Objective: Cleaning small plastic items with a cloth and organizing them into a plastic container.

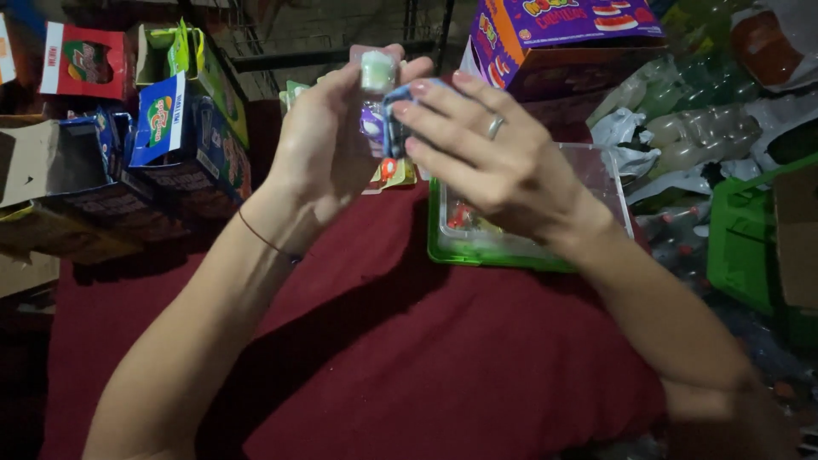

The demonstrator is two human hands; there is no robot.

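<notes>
My left hand [319, 145] is raised over a dark red cloth [409, 341] and grips a small packet [376, 102] with a pale green top and a purple and blue wrapper. My right hand [494, 158], a ring on one finger, has its fingertips on the same packet from the right side. Both hands are held close together in front of me. Below the right hand lies a clear plastic tray with a green rim [477, 255], holding small red and yellow wrapped pieces. A few small wrappers [394, 173] lie on the cloth under the packet.
Several open cardboard cartons [183, 128] in blue, green and red stand at the left. A purple and orange box [554, 34] sits at the back right. Plastic bottles [699, 128] and bags pile at the right, beside a green crate [750, 238].
</notes>
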